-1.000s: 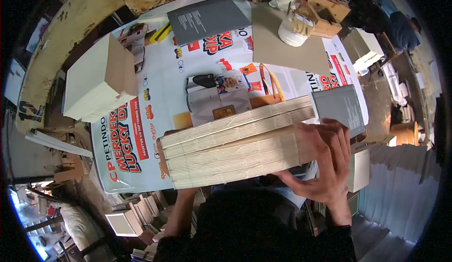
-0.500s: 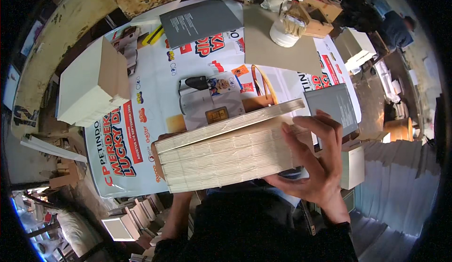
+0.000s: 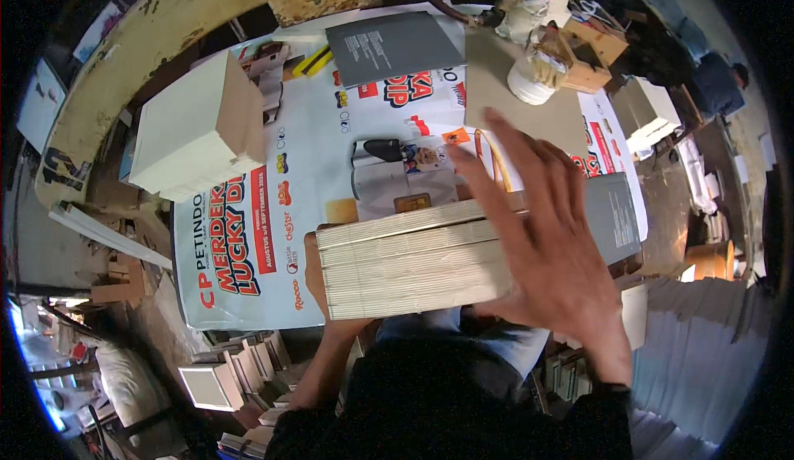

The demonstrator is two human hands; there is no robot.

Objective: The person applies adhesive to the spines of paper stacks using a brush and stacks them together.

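Note:
A thick stack of sewn book blocks (image 3: 413, 274), cream-coloured with stitched spines toward me, is held at the front edge of the worktable. My left hand (image 3: 316, 282) is closed round its left end, with the fingers partly hidden behind the paper. At the right end, my right hand (image 3: 550, 249) has its fingers stretched out and spread over the top corner. Slight blur shows on that hand, and its thumb is near the lower edge of the stack. A narrow dark gap runs below the top block.
A tall pile of book blocks (image 3: 182, 133) stands at the left on the printed banner sheet (image 3: 314, 179). Grey covers (image 3: 397, 50) lie at the back and right. A white glue pot with a brush (image 3: 532, 79) stands on grey board (image 3: 488, 117). A person (image 3: 718, 83) is at far right.
The lifted top block has come down nearly flat onto the others. My right fingers have left its corner and spread up and away. The view has shifted, moving the table's things rightward.

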